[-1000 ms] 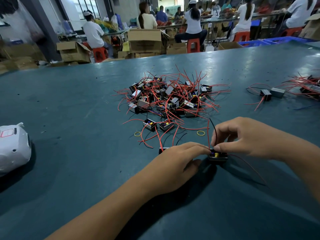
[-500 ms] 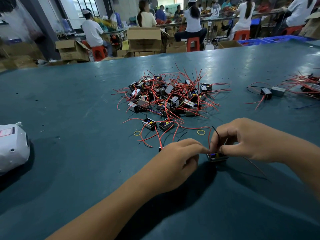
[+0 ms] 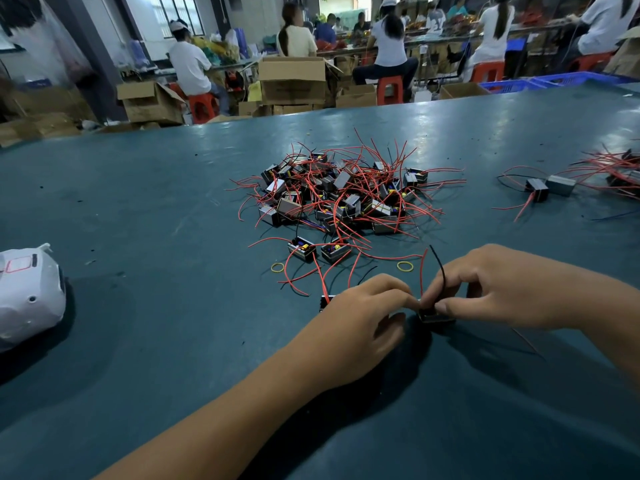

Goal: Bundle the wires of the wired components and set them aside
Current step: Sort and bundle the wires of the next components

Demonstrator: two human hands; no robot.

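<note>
Both hands meet low centre on teal desk. Right hand pinches small black component sitting on desk, fingers curled onto it, black wire and red wire sticking up. Left hand fingertips pinched at those wires right beside it. Big pile of wired components further back, two yellow rubber bands just in front. Finished bunch far right, white bag far left.

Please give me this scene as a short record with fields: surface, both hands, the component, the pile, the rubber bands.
surface: teal table
left hand: fingertips pinching at the component
right hand: pinches the wires above the component
component: small black box between both hands
pile: unbundled components with red wires, behind the hands
rubber bands: two yellow loops, lying loose
</note>
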